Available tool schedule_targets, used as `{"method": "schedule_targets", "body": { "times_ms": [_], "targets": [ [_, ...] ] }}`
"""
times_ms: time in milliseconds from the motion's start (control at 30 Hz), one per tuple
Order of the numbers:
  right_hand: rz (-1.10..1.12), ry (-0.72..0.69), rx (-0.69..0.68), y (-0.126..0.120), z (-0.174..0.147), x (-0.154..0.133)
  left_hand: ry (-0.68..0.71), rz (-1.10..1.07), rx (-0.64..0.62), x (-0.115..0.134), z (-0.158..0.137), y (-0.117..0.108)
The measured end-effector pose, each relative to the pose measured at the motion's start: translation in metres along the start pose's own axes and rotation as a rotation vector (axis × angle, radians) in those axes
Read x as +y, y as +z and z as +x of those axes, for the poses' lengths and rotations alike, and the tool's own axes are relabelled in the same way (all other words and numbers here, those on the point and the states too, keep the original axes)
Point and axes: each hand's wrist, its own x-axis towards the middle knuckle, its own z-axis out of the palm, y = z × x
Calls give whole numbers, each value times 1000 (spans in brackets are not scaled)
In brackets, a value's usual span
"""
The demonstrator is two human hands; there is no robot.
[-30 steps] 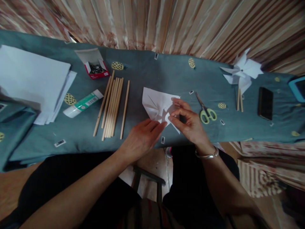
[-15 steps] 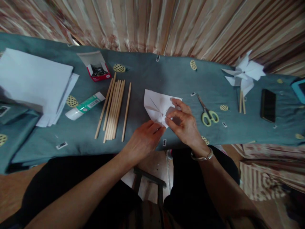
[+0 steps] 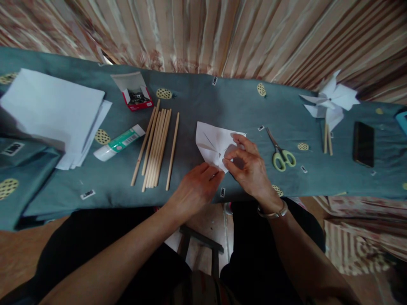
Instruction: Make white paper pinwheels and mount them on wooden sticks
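A small white sheet of paper (image 3: 211, 137) lies on the cloth in front of me, with slits running in from its corners. My left hand (image 3: 202, 182) is closed on the sheet's near edge, its fingertips partly hidden. On the right side, my right hand (image 3: 248, 165) pinches a part of the same paper between thumb and forefinger, near the middle, while its other fingers rest towards the right corner. A pair of scissors (image 3: 280, 154) with green handles lies just right of my right hand. Several wooden sticks (image 3: 158, 148) lie to the left of the paper.
A glue tube (image 3: 120, 143), an open red box of small dark metal pieces (image 3: 137, 98) and a stack of white paper (image 3: 57, 110) lie on the left. At the right are a finished paper pinwheel (image 3: 332, 99), two short sticks (image 3: 327, 140) and a phone (image 3: 364, 144). A curtain (image 3: 197, 34) hangs behind.
The whole view has shifted slightly, so everything appears a little further right. Both hands keep nearly the same hold on the paper.
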Motion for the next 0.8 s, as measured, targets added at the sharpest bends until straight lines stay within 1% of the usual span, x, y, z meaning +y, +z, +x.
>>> {"method": "schedule_targets", "body": {
  "times_ms": [267,467,800],
  "targets": [
    [12,36,-2,0,0,2,-4,2,0,1,0,0],
    [37,-3,-7,0,0,2,-3,10,-3,1,-1,1],
    [71,-20,-12,0,-1,-1,8,46,11,2,0,2]
  ]
}}
